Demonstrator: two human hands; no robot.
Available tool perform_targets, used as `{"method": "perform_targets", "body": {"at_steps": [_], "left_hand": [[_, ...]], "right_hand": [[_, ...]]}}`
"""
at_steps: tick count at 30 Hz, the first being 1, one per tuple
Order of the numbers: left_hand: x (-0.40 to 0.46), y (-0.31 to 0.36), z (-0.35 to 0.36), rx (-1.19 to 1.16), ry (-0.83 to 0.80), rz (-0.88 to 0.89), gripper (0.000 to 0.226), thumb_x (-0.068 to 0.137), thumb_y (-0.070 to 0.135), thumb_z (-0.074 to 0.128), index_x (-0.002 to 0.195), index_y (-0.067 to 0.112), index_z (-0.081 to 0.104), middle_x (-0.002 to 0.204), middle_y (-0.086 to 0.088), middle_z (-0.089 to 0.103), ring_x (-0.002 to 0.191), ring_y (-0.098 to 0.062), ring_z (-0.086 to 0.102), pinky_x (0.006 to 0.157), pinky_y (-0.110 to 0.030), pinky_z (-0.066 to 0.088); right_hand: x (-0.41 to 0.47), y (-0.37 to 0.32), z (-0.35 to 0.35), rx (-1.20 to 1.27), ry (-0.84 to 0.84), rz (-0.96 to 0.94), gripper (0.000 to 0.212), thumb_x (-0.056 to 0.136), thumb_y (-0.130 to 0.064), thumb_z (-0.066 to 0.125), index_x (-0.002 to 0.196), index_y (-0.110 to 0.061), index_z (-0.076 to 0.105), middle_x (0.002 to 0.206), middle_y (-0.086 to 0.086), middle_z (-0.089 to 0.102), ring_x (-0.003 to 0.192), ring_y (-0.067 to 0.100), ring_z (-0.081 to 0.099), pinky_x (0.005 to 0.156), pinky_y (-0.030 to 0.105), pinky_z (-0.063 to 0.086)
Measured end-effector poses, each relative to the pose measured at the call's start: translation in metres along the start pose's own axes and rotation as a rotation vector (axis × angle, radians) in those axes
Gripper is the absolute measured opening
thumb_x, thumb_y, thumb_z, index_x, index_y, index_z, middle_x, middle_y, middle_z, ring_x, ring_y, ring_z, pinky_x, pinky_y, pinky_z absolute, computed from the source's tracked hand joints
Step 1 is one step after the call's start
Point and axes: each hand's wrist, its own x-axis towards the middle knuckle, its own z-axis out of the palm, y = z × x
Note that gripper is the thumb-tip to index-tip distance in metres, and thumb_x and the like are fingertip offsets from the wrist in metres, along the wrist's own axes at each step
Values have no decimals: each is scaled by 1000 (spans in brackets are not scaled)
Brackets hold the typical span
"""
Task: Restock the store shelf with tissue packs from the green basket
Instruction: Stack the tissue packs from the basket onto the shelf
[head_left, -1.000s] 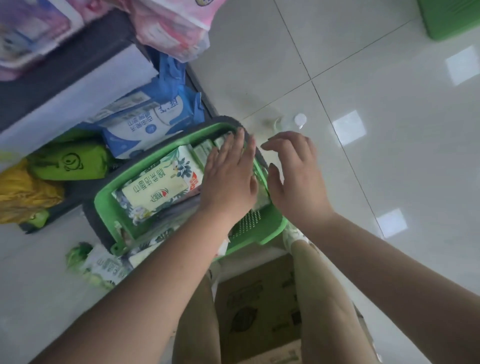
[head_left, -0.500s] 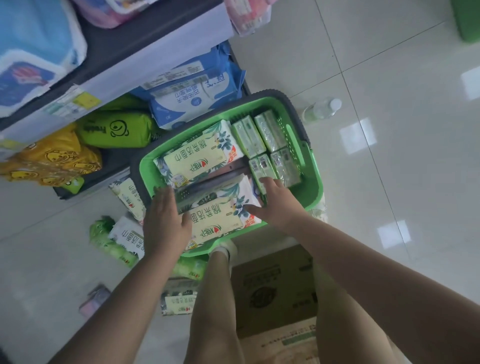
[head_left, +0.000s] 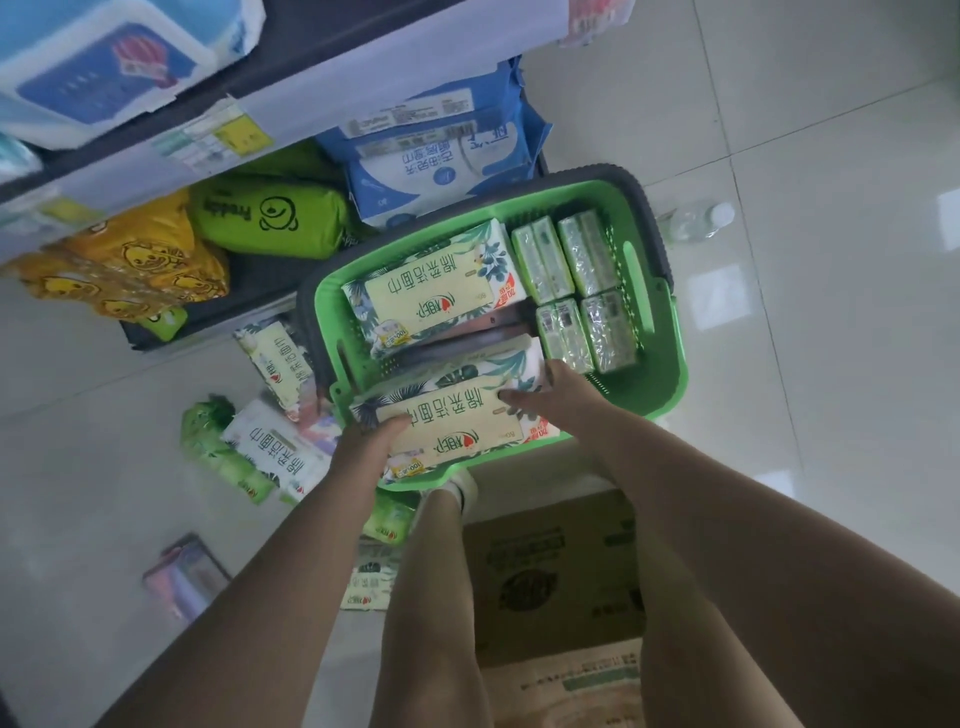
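Near tissue pack (head_left: 457, 415) lies in green basket (head_left: 670, 364), long axis running left to right between hands; left hand (head_left: 363, 441) and right hand (head_left: 556, 400) clasp its two ends, equally near; shelf (head_left: 311, 93) up-left

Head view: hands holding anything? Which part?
Both hands, left hand and right hand, grip the near tissue pack in the green basket by its opposite short ends.

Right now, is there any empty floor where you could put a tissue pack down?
Yes: the white tiles right of the green basket, past the water bottle, look bare. Left of the basket is crowded with loose tissue packs. The basket is nearly full; both hands, left hand and right hand, grip the near tissue pack.
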Motion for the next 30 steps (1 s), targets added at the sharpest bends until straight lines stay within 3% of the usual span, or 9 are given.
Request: {"method": "perform_targets", "body": {"at_steps": [2,4,6,10,14,18,23,28,30], "left_hand": [[5,0,1,-49,-39,-7,68,75,38,73,130,8,46,122,-6,50,92,-19,55,105,-45,37],[14,-2,0,-95,-91,9,90,58,46,80,133,10,46,131,-2,49,103,-17,55,107,-46,35],[23,-5,0,-136,-141,47,89,60,44,81,136,16,45,136,5,44,116,-12,46,111,-44,29],[18,-2,-1,-170,-146,64,77,75,31,75,140,13,37,139,1,45,116,-14,49,110,-46,31],[7,1,-4,-138,-133,108,106,60,47,80,146,21,24,150,-3,33,130,-27,41,106,-44,30],[-12,10,-7,-183,-125,181,82,81,32,70,146,16,23,149,-3,30,131,-22,36,91,-34,28],[-60,26,-21,-233,-154,320,75,70,35,75,135,23,40,129,5,52,118,-17,45,87,-33,29],[-110,39,-37,-270,-116,447,68,71,30,74,131,18,44,125,2,56,119,-20,50,89,-31,34],[-134,46,-46,-302,-104,502,64,68,31,74,125,21,48,120,4,59,116,-18,53,93,-33,37]], "right_hand": [[2,0,-1,14,-18,-17,76,74,-47,73,128,-6,42,110,6,62,77,12,55,58,21,41],[2,-2,-1,23,-35,-28,60,77,-44,71,116,-6,46,92,2,62,67,9,52,54,19,39],[2,-5,-1,38,-53,-24,46,81,-41,69,107,-10,46,83,-1,57,62,7,48,51,18,37],[-2,-8,0,86,-43,-55,55,80,-43,69,118,-10,46,90,0,61,71,9,54,57,22,40],[-17,-14,-7,118,15,-84,50,81,-41,69,117,-13,46,90,-4,61,77,7,56,60,23,40],[-43,-22,-19,152,48,-116,50,82,-42,67,117,-14,45,102,2,63,88,16,57,73,29,43],[-84,-33,-41,225,124,-183,81,78,-50,68,142,-15,32,137,7,49,121,27,50,104,43,40],[-143,-59,-59,246,199,-292,99,56,-67,70,138,-22,38,134,4,55,118,24,56,101,49,44],[-166,-71,-66,303,209,-358,79,68,-52,75,132,-20,44,120,0,64,105,19,64,94,43,51]]}}
